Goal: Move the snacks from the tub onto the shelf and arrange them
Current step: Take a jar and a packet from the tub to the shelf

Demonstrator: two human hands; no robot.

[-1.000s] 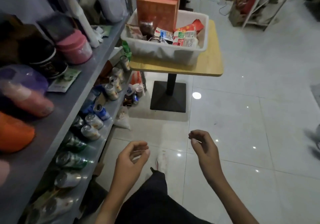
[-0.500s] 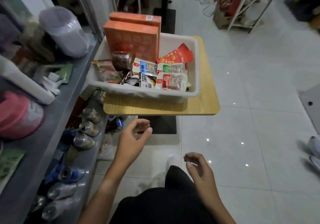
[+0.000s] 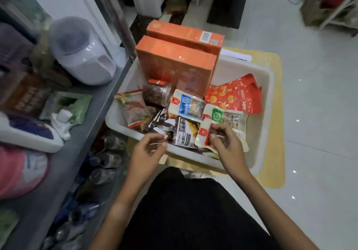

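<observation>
A white tub stands on a small yellow table just in front of me. It holds two upright orange boxes, a clear jar lying on its side, a red bag and several flat snack packets. My left hand hovers over the tub's near rim with its fingers curled and nothing in it. My right hand is over the near packets, fingertips at a red-and-white packet; whether it grips it I cannot tell. The grey metal shelf runs along my left.
On the shelf's top stand a clear plastic canister, a green packet, a white bottle and a pink tub. Several cans lie on the lower shelf. White floor tiles stretch to the right.
I have come close to the tub, which now fills the middle of the view. Both hands have risen from beside my legs to the tub's near edge.
</observation>
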